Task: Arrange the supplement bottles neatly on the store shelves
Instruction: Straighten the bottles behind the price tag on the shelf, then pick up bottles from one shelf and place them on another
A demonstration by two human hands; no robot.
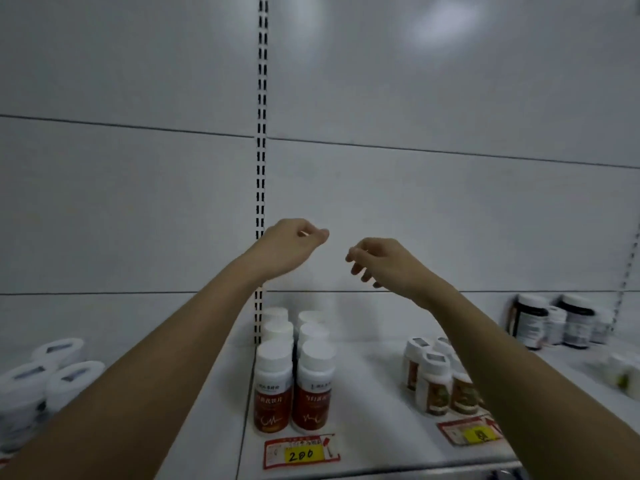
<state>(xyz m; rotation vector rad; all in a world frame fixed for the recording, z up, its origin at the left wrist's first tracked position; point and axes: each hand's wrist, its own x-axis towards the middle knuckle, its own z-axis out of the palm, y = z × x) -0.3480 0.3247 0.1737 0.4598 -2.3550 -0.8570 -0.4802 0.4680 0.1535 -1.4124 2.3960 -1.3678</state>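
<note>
I see both arms raised toward the white back panel (415, 202), nothing in either grip: my left hand (291, 245) is loosely curled with fingertips drawn together, my right hand (384, 263) half-closed, fingers drooping. The supplement bottles stand below on the shelf (367, 441). At 6 o'clock, two neat rows of white-capped bottles with red labels (292, 386); the label characters are too blurred to read. The price tag (300, 452) in front reads "200" on yellow. At 4 o'clock sits a cluster of white bottles with brown labels (433, 382); at 3 o'clock dark bottles (550, 322); at 8 o'clock white tubs (38, 386). Contents are hidden.
</note>
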